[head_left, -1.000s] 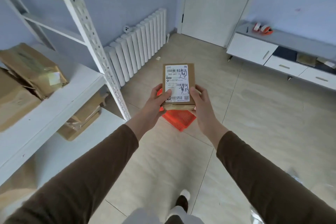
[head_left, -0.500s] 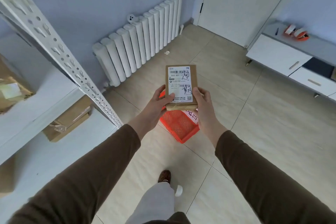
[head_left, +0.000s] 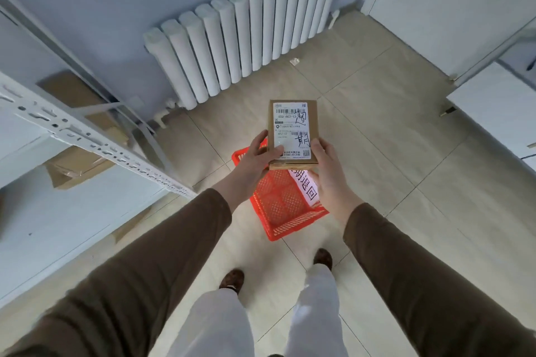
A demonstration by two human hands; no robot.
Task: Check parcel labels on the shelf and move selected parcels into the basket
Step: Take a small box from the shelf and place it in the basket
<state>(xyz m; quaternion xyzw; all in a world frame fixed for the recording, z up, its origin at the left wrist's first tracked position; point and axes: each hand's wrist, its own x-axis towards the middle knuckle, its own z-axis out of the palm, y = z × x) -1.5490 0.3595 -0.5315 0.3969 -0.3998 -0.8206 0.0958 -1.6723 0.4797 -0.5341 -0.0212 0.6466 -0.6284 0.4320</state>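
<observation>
Carried away from the shelf [head_left: 95, 139], the parcel [head_left: 293, 133] now hangs over the red basket [head_left: 285, 206], gripped by left hand [head_left: 255, 158] and right hand [head_left: 329, 174]. Dropping it remains; the basket seems otherwise empty.

view: one head-worn wide-angle camera, the only view, so nothing is shared with another
position: at the person's head, above both brown-sleeved arms
facing: forward and steeply down at the beige tiled floor [head_left: 391, 130]
near: small brown cardboard parcel with white printed label [head_left: 293, 133] sits centre frame, close to the lens
below: red plastic mesh basket [head_left: 285, 206] on the floor, past the feet
left edge: white perforated metal shelf [head_left: 87, 136]
far: white ribbed radiator [head_left: 246, 35] against the wall
distortion: straight lines bend toward the frame edges
</observation>
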